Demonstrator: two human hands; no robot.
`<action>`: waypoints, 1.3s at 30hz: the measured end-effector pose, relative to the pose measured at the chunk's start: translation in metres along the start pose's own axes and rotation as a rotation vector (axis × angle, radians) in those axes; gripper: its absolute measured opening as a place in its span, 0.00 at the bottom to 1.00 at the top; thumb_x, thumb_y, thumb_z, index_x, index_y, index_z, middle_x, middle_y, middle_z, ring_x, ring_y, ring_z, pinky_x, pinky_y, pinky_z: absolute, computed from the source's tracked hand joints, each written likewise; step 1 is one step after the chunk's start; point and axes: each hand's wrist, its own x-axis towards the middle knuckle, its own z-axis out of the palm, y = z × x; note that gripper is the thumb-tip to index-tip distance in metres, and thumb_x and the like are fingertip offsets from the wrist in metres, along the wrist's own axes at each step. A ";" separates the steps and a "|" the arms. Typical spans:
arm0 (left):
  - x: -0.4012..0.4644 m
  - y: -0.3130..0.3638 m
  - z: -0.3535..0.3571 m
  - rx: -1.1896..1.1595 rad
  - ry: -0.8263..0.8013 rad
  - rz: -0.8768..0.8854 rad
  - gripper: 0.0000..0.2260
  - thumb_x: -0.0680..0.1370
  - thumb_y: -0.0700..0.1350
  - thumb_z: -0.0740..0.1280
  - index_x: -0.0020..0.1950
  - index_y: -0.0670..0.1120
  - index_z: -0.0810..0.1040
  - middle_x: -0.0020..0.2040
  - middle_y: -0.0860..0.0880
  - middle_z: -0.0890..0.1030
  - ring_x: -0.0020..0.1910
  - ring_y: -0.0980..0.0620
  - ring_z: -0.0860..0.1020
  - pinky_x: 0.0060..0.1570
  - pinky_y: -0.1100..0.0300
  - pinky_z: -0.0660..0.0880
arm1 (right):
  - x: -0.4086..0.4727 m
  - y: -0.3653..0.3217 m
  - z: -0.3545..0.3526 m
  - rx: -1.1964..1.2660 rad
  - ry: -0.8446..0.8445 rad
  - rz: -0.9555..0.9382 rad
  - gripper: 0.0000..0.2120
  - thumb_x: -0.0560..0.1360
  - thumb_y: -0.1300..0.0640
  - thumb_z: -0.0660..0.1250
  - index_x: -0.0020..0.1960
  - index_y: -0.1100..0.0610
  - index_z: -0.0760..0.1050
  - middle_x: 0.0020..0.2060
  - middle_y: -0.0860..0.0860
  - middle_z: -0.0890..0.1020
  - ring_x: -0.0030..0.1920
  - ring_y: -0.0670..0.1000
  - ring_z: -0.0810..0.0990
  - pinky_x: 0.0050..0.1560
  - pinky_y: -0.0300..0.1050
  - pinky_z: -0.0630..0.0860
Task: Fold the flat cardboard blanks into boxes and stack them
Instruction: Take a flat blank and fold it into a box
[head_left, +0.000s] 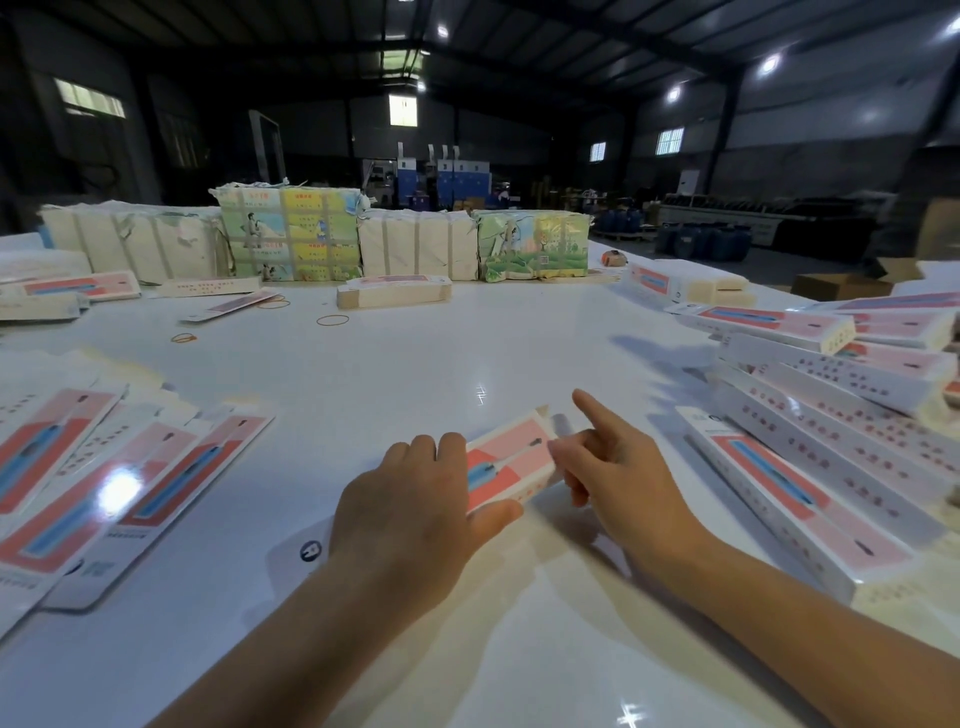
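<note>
A long pink-and-white box (511, 460) printed with a blue toothbrush lies between my hands on the white table (415, 364). My left hand (415, 499) grips its near part, fingers over the top and thumb along the side. My right hand (618, 462) pinches the box's right edge with curled fingers while its index finger points straight out. The far end flaps stand open. Flat printed blanks (104, 493) lie fanned at the left. Folded boxes (831, 415) are piled at the right.
Wrapped paper bundles (291, 234) line the table's far edge, with a small stack of blanks (395, 293) in front of them. Rubber bands (332, 319) lie on the far table. A brown carton (841, 283) stands at the far right.
</note>
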 end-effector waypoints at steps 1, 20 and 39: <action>-0.001 0.001 0.000 0.016 0.001 0.007 0.28 0.69 0.72 0.43 0.59 0.55 0.61 0.52 0.57 0.71 0.45 0.57 0.66 0.37 0.65 0.63 | 0.001 0.001 0.000 -0.003 -0.007 0.011 0.22 0.78 0.61 0.63 0.70 0.48 0.67 0.26 0.47 0.74 0.28 0.43 0.70 0.32 0.36 0.70; -0.002 -0.002 0.001 -0.050 0.007 0.005 0.26 0.71 0.72 0.45 0.59 0.57 0.62 0.51 0.59 0.71 0.45 0.58 0.66 0.33 0.64 0.60 | 0.005 0.001 -0.005 -0.470 -0.012 -0.176 0.07 0.76 0.53 0.66 0.54 0.49 0.74 0.53 0.47 0.74 0.42 0.38 0.73 0.42 0.27 0.69; -0.003 0.012 -0.003 -0.103 0.031 0.081 0.26 0.71 0.71 0.45 0.60 0.56 0.58 0.47 0.59 0.64 0.45 0.59 0.66 0.38 0.68 0.65 | 0.007 0.004 -0.009 -0.614 -0.054 -0.338 0.15 0.81 0.53 0.52 0.43 0.58 0.74 0.34 0.54 0.82 0.36 0.54 0.79 0.39 0.43 0.73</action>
